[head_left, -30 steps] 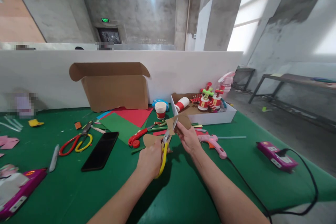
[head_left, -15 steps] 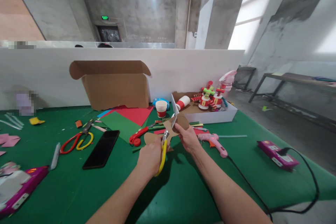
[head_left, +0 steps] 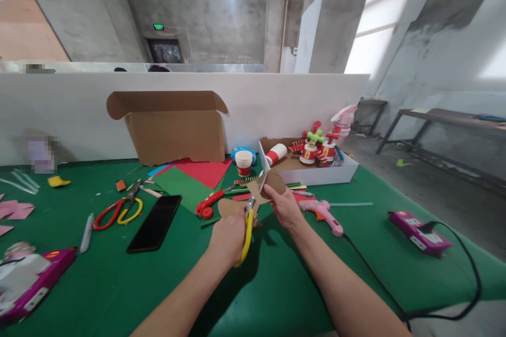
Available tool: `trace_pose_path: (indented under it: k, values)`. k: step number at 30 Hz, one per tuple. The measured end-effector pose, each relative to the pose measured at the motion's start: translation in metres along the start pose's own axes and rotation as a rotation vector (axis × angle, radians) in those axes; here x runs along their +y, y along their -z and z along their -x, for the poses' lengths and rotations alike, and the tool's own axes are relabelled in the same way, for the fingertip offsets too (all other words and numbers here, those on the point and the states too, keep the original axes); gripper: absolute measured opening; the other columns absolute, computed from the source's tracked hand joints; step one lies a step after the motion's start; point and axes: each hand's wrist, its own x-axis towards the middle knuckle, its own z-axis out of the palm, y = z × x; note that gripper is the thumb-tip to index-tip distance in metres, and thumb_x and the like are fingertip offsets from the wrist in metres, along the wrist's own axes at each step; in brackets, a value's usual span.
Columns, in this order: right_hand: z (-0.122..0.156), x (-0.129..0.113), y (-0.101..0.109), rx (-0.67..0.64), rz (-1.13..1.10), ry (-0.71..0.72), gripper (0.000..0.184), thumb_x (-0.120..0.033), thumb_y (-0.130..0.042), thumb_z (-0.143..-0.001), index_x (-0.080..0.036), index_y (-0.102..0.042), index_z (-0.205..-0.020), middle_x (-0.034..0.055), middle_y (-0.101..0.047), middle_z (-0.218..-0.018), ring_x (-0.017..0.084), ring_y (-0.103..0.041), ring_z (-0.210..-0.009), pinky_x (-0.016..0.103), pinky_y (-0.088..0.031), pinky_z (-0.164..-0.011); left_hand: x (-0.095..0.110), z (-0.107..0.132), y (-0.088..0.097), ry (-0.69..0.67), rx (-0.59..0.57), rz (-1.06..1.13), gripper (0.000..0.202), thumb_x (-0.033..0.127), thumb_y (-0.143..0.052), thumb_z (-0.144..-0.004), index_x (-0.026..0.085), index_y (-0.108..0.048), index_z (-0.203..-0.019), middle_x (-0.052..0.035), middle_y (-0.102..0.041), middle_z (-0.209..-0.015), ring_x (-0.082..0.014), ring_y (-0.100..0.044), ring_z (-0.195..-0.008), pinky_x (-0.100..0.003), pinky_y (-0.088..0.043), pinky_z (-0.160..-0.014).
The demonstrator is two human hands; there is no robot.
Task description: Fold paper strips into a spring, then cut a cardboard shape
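Note:
My left hand (head_left: 227, 237) is closed around the scissors (head_left: 248, 237), whose yellow handle loop shows below the fingers. The scissor blades meet a brown cardboard piece (head_left: 275, 182) with rounded lobes. That piece is pinched by my right hand (head_left: 286, 208), thumb on its near face, above the green table. Another rounded cardboard part (head_left: 229, 207) shows behind my left hand; I cannot tell whether it is joined to the first. Just beyond lie red-handled scissors (head_left: 209, 204). To the right of my right hand rests a pink glue gun (head_left: 324, 213).
A black phone (head_left: 155, 224) and red-yellow scissors (head_left: 122, 210) lie to the left. Behind are green paper (head_left: 182, 188), red paper (head_left: 205, 171), a paper cup (head_left: 244, 163) and a white-sided box (head_left: 316, 175) with decorated cups. Purple power strips (head_left: 419, 234) and a black cable (head_left: 373, 271) lie at the sides.
The scissor blades have closed somewhat at the cardboard. Both hands stay nearly in place, and the whole view has shifted slightly.

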Motion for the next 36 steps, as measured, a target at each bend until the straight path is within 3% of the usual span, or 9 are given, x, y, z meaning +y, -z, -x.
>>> trace_pose_path:
  k: [30, 36]
  values:
    - [-0.002, -0.019, 0.014, -0.098, 0.043, -0.099, 0.038, -0.031, -0.086, -0.050, -0.018, -0.070, -0.082, 0.0008, -0.073, -0.078, 0.015, -0.066, -0.071, 0.028, -0.052, -0.074, 0.002, 0.006, 0.006, -0.043, 0.013, -0.007, 0.044, 0.043, -0.026, -0.097, 0.013, -0.055, -0.111, -0.0175, -0.071, -0.090, -0.0296, -0.070, -0.087, -0.037, -0.051, -0.074]
    - [-0.005, -0.019, 0.020, -0.117, 0.080, -0.109, 0.039, -0.032, -0.087, -0.049, -0.017, -0.070, -0.082, 0.0016, -0.073, -0.075, 0.015, -0.066, -0.068, 0.027, -0.051, -0.067, 0.002, 0.007, 0.007, -0.046, 0.004, -0.010, 0.043, 0.043, -0.027, -0.096, 0.014, -0.055, -0.111, -0.0169, -0.071, -0.091, -0.0279, -0.070, -0.087, -0.035, -0.051, -0.074]
